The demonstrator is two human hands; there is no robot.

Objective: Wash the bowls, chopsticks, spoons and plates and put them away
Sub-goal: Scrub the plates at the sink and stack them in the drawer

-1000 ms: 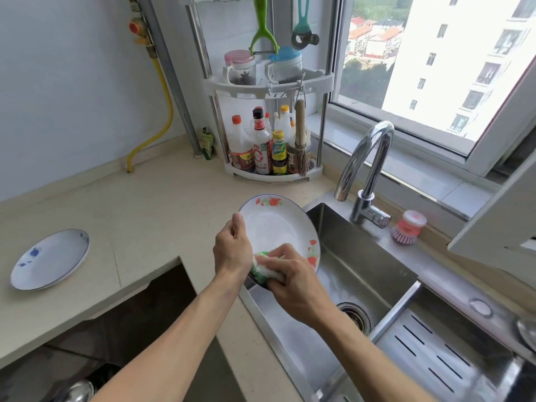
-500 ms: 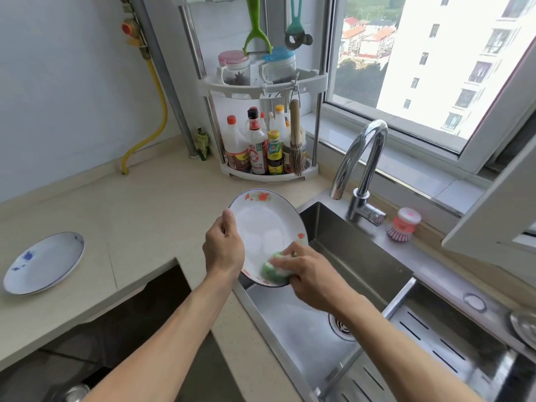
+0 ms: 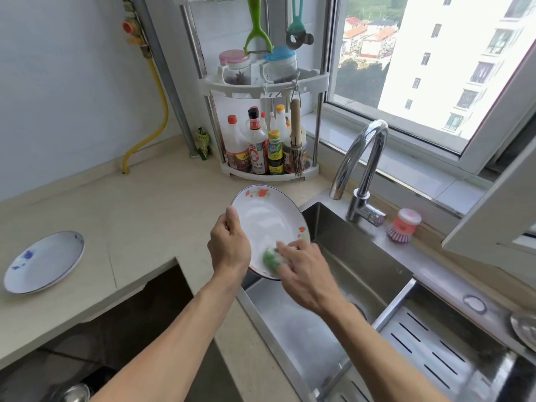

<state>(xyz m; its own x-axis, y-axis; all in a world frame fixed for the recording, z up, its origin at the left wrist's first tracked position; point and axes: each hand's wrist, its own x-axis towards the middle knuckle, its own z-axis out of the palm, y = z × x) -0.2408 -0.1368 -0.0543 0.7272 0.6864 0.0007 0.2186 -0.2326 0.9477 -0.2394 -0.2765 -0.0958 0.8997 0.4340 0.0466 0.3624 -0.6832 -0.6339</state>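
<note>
Scrubbing was the step you were on: your left hand (image 3: 229, 248) pinched the near-left rim of the plate (image 3: 268, 224), thumb on the face, tilting it up over the left edge of the sink (image 3: 362, 256). Your right hand (image 3: 304, 271) pressed a green sponge (image 3: 271, 261) against the lower part of the plate's face. That hand was blurred, so I couldn't tell exactly how the fingers sat, but they looked fairly spread over the sponge rather than balled up.

My guess is you were early in the whole job. A blue plate (image 3: 43, 262) sat flat on the counter (image 3: 139, 216) well to the left, and I couldn't tell if it was washed or waiting. Next move probably called for a rinse, so you'd have to free a hand for the tap (image 3: 362, 166), which showed no water running. A soapy rim held by a pinch is slippery, so keep the grip firm.

Room-wise: pale stone counter wrapping a corner, steel sink with a slotted drain tray (image 3: 435, 343) on the near right, a pink brush (image 3: 403, 229) by the tap, a corner rack (image 3: 266, 88) of bottles at the far side, and a big window (image 3: 435, 68) on the right.
</note>
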